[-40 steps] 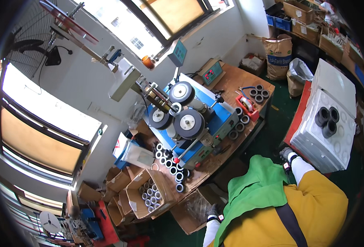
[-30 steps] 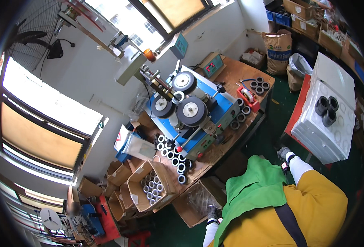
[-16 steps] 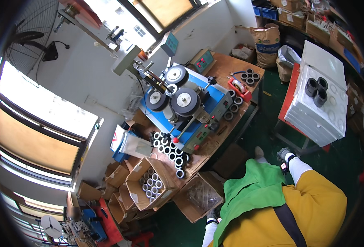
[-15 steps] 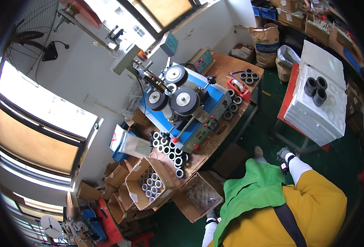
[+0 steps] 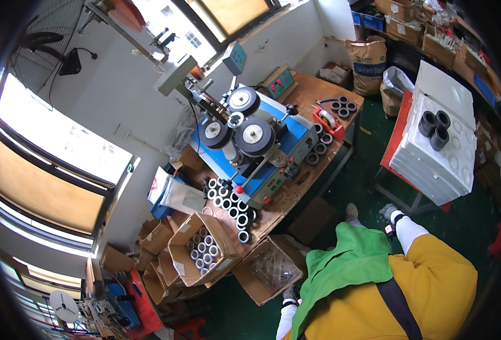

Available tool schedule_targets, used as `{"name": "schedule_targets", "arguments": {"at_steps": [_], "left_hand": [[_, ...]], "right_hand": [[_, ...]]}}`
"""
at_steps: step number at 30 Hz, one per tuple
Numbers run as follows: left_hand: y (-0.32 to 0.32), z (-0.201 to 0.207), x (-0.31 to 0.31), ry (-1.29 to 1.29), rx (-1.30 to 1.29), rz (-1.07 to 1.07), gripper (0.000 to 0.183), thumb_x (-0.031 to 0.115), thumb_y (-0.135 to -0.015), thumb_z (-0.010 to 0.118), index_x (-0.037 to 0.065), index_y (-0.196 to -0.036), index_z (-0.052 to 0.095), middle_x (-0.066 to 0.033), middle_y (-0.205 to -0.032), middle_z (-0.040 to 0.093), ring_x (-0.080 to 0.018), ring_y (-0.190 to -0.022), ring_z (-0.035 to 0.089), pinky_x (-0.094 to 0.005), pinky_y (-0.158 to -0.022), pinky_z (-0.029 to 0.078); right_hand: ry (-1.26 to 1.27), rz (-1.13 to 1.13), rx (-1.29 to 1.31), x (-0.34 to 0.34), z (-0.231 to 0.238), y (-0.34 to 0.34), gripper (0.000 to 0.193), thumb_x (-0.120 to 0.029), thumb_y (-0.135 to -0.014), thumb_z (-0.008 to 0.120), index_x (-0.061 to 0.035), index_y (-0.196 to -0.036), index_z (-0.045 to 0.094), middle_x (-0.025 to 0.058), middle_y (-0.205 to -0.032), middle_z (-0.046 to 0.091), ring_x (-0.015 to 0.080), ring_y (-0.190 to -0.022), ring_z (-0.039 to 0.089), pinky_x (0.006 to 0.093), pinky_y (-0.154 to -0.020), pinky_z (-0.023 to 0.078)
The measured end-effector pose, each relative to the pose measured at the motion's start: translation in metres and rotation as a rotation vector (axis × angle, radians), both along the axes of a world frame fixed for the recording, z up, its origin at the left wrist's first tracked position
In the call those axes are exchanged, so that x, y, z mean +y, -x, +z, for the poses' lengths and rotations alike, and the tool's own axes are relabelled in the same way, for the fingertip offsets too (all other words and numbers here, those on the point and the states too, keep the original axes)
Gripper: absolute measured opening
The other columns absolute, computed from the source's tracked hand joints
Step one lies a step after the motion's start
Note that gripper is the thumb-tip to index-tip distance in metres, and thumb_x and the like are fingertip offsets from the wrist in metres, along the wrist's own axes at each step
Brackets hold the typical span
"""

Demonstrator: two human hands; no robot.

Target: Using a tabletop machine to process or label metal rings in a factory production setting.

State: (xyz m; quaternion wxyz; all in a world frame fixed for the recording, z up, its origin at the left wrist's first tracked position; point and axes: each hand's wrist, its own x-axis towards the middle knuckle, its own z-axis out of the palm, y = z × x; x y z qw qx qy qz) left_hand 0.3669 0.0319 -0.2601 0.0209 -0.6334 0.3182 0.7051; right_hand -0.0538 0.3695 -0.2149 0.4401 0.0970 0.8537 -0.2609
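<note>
My right hand [image 5: 387,212], in a grey glove, hangs over the green floor beside the table with its fingers curled in; I see nothing in it. Low by my side, my left hand [image 5: 290,293], gloved too, is beside an open cardboard box [image 5: 250,288] with clear plastic inside; its fingers are too hidden to read. In front of me stands a blue ring-winding machine [image 5: 256,187] with three black wheels. A ring core [image 5: 236,119] sits between the wheels. Several black-and-white rings [image 5: 226,204] lie at the machine's near left corner.
A cardboard box [image 5: 178,255] of upright rings stands at the table's left end. Dark rings [image 5: 319,148] and a red tape dispenser [image 5: 328,126] are on the right. White foam trays [image 5: 429,161] bearing dark rings [image 5: 435,130] rest on a red stand. A paper sack [image 5: 368,67] stands behind.
The whole scene has shifted a little as my view turned slightly; the table's left end and boxes sit further left. Both hands stay nearly in place, and nothing has been picked up.
</note>
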Motion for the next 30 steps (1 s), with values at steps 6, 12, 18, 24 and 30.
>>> {"name": "schedule_targets", "arguments": {"at_steps": [6,12,18,24,30], "left_hand": [[-0.011,-0.056,-0.011,0.353,0.040,-0.332,0.031,0.023,-0.076,0.058,0.001,-0.098,0.059,-0.0086,-0.088,0.063,-0.0223,-0.069,0.058,-0.0362,-0.062,0.049],[0.020,-0.058,-0.010,-0.169,-0.007,0.067,0.030,0.026,-0.077,0.055,0.004,-0.097,0.060,-0.0093,-0.090,0.063,-0.0240,-0.070,0.058,-0.0354,-0.064,0.048],[0.078,0.003,-0.018,0.176,-0.155,-0.273,0.025,0.026,-0.077,0.054,0.006,-0.092,0.059,-0.0083,-0.086,0.062,-0.0223,-0.071,0.058,-0.0339,-0.064,0.047],[0.064,-0.077,-0.031,0.057,-0.093,-0.075,0.023,0.024,-0.077,0.054,0.006,-0.091,0.059,-0.0096,-0.088,0.062,-0.0227,-0.073,0.058,-0.0347,-0.065,0.048],[0.066,-0.059,-0.020,0.008,-0.063,0.017,0.023,0.022,-0.077,0.054,0.006,-0.093,0.059,-0.0110,-0.091,0.062,-0.0242,-0.076,0.059,-0.0366,-0.066,0.048]], "right_hand": [[0.024,-0.012,-0.028,-0.034,0.049,0.023,0.027,-0.023,-0.086,0.046,-0.0016,-0.076,0.060,0.0091,-0.066,0.061,0.0205,-0.053,0.058,0.0358,-0.050,0.046],[0.025,0.008,0.029,-0.040,0.027,0.061,0.024,-0.023,-0.083,0.050,-0.0040,-0.076,0.062,0.0057,-0.066,0.062,0.0168,-0.052,0.056,0.0328,-0.047,0.044],[0.060,-0.018,0.044,-0.033,0.005,0.089,0.032,-0.028,-0.086,0.046,-0.0028,-0.074,0.062,0.0083,-0.067,0.062,0.0209,-0.053,0.057,0.0360,-0.051,0.046],[0.029,0.057,0.058,-0.045,0.018,0.107,0.032,-0.030,-0.085,0.048,-0.0034,-0.075,0.064,0.0097,-0.067,0.063,0.0213,-0.055,0.058,0.0368,-0.055,0.047],[0.034,0.036,0.060,-0.046,0.009,0.108,0.032,-0.030,-0.085,0.047,-0.0036,-0.075,0.064,0.0100,-0.067,0.063,0.0218,-0.054,0.058,0.0374,-0.056,0.047]]}}
